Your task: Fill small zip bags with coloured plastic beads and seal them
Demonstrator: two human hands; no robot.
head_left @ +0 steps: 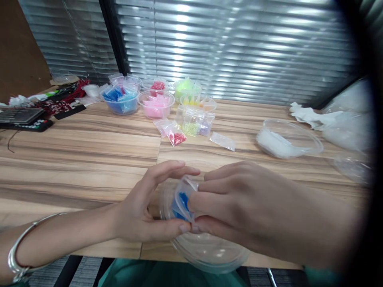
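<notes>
A small clear zip bag (186,185) with blue contents (181,205) is between my hands near the table's front edge. My right hand (239,199) grips the bag's right side, its fingers closed and bent at the opening. At the bag's lower edge the thumb of my left hand (149,205) meets my right thumb; its other fingers curve round behind the bag. Just beneath are a clear round plastic tub (163,195) and a wide clear plastic bowl (218,257), partly hidden by my hands.
Clear tubs of coloured packets stand by the blinds, including a blue one (121,107) and a pink one (155,111). Filled bags (191,125) and a flat bag (223,140) lie ahead. A bowl of clear bags (299,137) sits right; dark tools and cords lie left.
</notes>
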